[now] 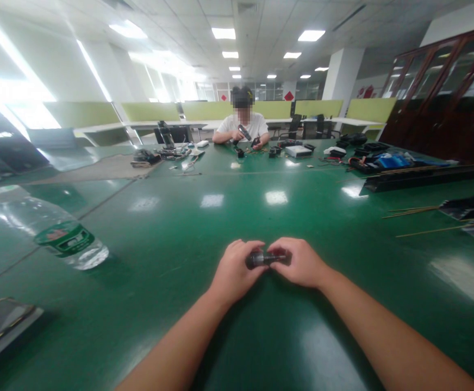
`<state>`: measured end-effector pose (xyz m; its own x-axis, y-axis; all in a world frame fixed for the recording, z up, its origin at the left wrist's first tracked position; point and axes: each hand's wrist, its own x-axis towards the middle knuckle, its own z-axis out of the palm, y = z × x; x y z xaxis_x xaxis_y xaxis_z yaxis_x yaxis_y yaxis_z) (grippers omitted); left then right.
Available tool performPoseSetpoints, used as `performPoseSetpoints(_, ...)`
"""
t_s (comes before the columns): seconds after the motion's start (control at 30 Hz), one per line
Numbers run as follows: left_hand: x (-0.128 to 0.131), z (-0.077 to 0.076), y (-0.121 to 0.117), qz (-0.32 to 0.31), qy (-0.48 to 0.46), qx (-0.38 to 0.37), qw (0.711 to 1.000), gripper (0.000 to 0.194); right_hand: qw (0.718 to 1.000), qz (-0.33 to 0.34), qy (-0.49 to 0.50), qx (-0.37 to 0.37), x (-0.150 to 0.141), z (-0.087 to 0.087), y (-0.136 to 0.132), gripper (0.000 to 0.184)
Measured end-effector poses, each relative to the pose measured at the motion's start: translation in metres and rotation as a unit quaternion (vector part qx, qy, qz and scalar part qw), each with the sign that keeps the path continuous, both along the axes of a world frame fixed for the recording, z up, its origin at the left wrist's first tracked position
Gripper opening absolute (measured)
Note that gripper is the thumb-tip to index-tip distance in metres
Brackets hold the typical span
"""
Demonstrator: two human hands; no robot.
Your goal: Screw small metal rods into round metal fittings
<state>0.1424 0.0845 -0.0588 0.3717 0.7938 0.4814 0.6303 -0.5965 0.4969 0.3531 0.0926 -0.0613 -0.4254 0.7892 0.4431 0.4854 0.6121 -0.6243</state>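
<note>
Between my two hands, a small black cylindrical object (263, 259) lies sideways, thicker at its left end and slimmer toward the right. Its exact kind cannot be made out. My left hand (237, 270) wraps thumb and fingers round the thick end. At the slimmer end, the thumb and fingers of my right hand (298, 262) pinch it. Fingers hide parts of both ends. Both hands are close together, low over the green table (204, 228).
A clear plastic bottle (68, 236) with a green label stands at left, above a flat dark device (6, 328) at the edge. Across the table, a person (243, 127) holds a dark tool among small parts. Black rails (424, 176) and thin rods lie at right.
</note>
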Motion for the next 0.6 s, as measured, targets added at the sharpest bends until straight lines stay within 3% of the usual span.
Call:
performPoseSetpoints(0.17, 0.0017, 0.0041, -0.0028, -0.012, 0.003, -0.003, 1.000, 0.019, 1.000, 0.015, 0.003, -0.001, -0.0001, 0.0018, -0.0014, 0.021)
performPoseSetpoints(0.6, 0.0015, 0.0038, -0.0031, -0.025, 0.009, -0.009, 1.000, 0.017, 1.000, 0.017, 0.006, -0.019, -0.0004, 0.0030, -0.0022, 0.014)
